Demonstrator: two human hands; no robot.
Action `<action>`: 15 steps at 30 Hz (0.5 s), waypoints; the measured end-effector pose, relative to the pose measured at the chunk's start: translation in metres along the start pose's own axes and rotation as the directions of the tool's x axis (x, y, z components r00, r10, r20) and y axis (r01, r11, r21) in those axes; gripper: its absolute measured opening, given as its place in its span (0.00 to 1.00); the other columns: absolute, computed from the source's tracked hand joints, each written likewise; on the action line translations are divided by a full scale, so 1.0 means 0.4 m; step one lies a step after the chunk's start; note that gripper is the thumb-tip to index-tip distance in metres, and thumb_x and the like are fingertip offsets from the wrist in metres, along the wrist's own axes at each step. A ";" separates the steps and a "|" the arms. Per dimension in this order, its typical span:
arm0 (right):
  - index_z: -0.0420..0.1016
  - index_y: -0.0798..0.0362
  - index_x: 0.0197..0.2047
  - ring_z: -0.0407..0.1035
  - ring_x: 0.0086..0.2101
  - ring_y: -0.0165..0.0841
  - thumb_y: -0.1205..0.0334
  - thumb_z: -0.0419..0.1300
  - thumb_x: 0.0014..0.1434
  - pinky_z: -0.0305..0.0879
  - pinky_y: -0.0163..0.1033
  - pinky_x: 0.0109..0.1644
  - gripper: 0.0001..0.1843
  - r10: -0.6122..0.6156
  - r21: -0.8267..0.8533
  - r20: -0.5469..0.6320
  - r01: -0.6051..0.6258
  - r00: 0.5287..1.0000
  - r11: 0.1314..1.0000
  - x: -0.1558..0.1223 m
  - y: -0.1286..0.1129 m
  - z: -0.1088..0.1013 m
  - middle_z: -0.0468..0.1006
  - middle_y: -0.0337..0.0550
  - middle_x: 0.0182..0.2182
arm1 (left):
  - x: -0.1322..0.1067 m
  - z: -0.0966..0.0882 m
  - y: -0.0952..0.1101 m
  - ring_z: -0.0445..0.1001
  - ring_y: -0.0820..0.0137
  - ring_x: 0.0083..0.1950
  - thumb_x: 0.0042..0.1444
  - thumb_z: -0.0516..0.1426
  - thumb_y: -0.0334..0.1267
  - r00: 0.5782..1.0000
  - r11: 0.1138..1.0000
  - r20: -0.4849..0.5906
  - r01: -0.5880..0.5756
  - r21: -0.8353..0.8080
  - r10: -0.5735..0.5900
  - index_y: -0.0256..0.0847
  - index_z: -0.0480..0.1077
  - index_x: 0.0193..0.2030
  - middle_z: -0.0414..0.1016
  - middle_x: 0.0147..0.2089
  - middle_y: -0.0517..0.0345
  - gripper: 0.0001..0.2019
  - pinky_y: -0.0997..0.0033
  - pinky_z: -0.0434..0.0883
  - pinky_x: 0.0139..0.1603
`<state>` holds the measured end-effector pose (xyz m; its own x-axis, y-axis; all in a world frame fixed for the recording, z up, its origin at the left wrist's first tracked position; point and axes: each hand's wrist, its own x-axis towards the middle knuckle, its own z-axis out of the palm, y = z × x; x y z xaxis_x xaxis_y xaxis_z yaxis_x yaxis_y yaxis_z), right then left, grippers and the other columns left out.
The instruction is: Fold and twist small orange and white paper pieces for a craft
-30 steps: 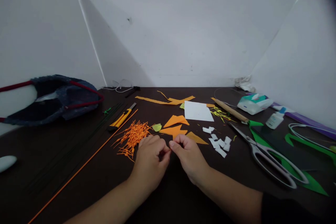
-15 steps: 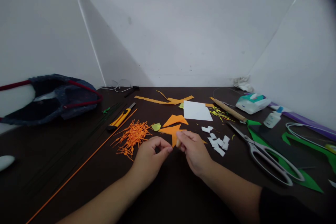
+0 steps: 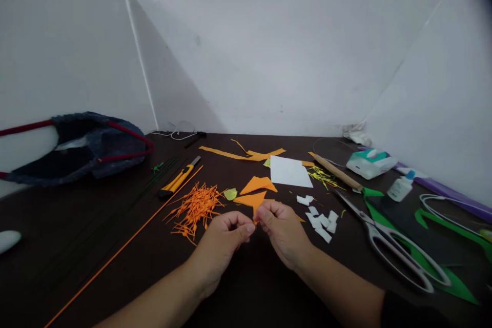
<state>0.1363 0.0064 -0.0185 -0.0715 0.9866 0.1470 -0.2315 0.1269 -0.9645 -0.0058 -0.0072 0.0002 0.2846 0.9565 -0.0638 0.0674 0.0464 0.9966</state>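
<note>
We hold our left hand (image 3: 221,240) and right hand (image 3: 286,233) nearly fingertip to fingertip over the dark surface (image 3: 265,292), the fingers of each closed in a pinch; anything between them is too small to tell. Orange paper pieces (image 3: 257,183) lie just beyond, an orange heap of strips (image 3: 200,202) beside our left hand, white scraps (image 3: 323,234) to the right

Vivid orange is worn by the thin strands (image 3: 202,204) and the cut paper (image 3: 258,183), set off by the dark brown desk (image 3: 255,300). Yellow and black are shared by the cutter (image 3: 180,178), plain white is shown by the sheet (image 3: 291,171), and there, the dark blue bag (image 3: 109,143) is trimmed in deep red!
</note>
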 end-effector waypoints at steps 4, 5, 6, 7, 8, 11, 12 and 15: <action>0.75 0.51 0.34 0.63 0.27 0.29 0.61 0.61 0.48 0.60 0.38 0.34 0.08 -0.031 0.153 0.135 0.010 0.990 0.988 -0.004 -0.005 -0.002 0.69 0.39 0.26 | 0.002 -0.004 -0.008 0.54 0.75 0.25 0.50 0.55 0.39 0.999 0.994 0.007 -0.031 -0.102 0.032 0.38 0.64 0.24 0.60 0.22 0.65 0.09 0.75 0.52 0.26; 0.75 0.50 0.34 0.64 0.30 0.31 0.62 0.63 0.46 0.61 0.39 0.36 0.09 -0.045 0.151 0.165 0.020 0.985 0.988 -0.005 -0.004 -0.002 0.70 0.39 0.28 | 0.002 -0.005 -0.010 0.55 0.75 0.25 0.50 0.56 0.39 0.999 0.991 0.011 -0.040 -0.126 0.042 0.38 0.64 0.23 0.60 0.22 0.65 0.09 0.75 0.52 0.27; 0.76 0.49 0.33 0.64 0.32 0.31 0.64 0.63 0.44 0.61 0.39 0.37 0.09 -0.062 0.133 0.177 0.038 0.982 0.990 -0.005 -0.002 -0.001 0.70 0.39 0.30 | 0.002 -0.004 -0.011 0.55 0.74 0.26 0.50 0.56 0.39 0.999 0.988 0.014 -0.047 -0.146 0.049 0.38 0.64 0.23 0.60 0.22 0.65 0.09 0.75 0.53 0.28; 0.76 0.49 0.30 0.64 0.34 0.32 0.65 0.64 0.44 0.61 0.39 0.38 0.07 -0.081 0.105 0.171 0.064 0.982 0.992 -0.006 0.000 0.001 0.69 0.39 0.31 | 0.002 -0.004 -0.012 0.56 0.74 0.26 0.49 0.57 0.40 0.998 0.986 0.015 -0.050 -0.161 0.053 0.38 0.64 0.22 0.60 0.22 0.65 0.10 0.75 0.54 0.29; 0.76 0.49 0.28 0.64 0.34 0.32 0.65 0.64 0.44 0.61 0.39 0.38 0.04 -0.105 0.074 0.151 0.095 0.983 0.993 -0.006 0.001 0.002 0.69 0.39 0.30 | 0.003 -0.003 -0.013 0.56 0.74 0.26 0.49 0.57 0.40 0.998 0.984 0.014 -0.051 -0.169 0.054 0.38 0.64 0.22 0.60 0.21 0.65 0.10 0.74 0.54 0.30; 0.71 0.52 0.23 0.62 0.28 0.29 0.65 0.61 0.46 0.60 0.36 0.33 0.04 -0.136 -0.078 0.081 0.143 0.987 0.987 -0.007 -0.002 0.007 0.67 0.36 0.25 | 0.005 0.000 -0.012 0.57 0.74 0.26 0.48 0.57 0.41 0.998 0.988 0.006 -0.055 -0.141 0.057 0.37 0.65 0.20 0.61 0.20 0.65 0.12 0.74 0.55 0.30; 0.68 0.53 0.22 0.60 0.26 0.29 0.64 0.60 0.47 0.58 0.35 0.31 0.06 -0.133 -0.152 0.056 0.140 0.990 0.978 -0.008 -0.006 0.008 0.66 0.35 0.22 | 0.006 0.001 -0.011 0.57 0.74 0.26 0.48 0.57 0.41 0.998 0.991 0.006 -0.056 -0.119 0.057 0.37 0.65 0.20 0.62 0.20 0.65 0.12 0.74 0.54 0.29; 0.61 0.53 0.19 0.56 0.23 0.28 0.63 0.57 0.49 0.54 0.34 0.28 0.11 -0.155 -0.398 -0.009 0.139 0.988 0.907 -0.011 -0.018 0.008 0.61 0.33 0.19 | 0.008 0.001 -0.007 0.57 0.74 0.24 0.48 0.56 0.41 0.998 0.998 0.026 -0.049 -0.033 0.050 0.38 0.65 0.19 0.61 0.19 0.65 0.11 0.74 0.54 0.27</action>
<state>0.1351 0.0009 -0.0113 -0.0262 0.9558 0.2930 0.1668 0.2931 -0.9414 -0.0047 -0.0043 -0.0028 0.3126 0.9498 -0.0149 0.0217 0.0085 0.9997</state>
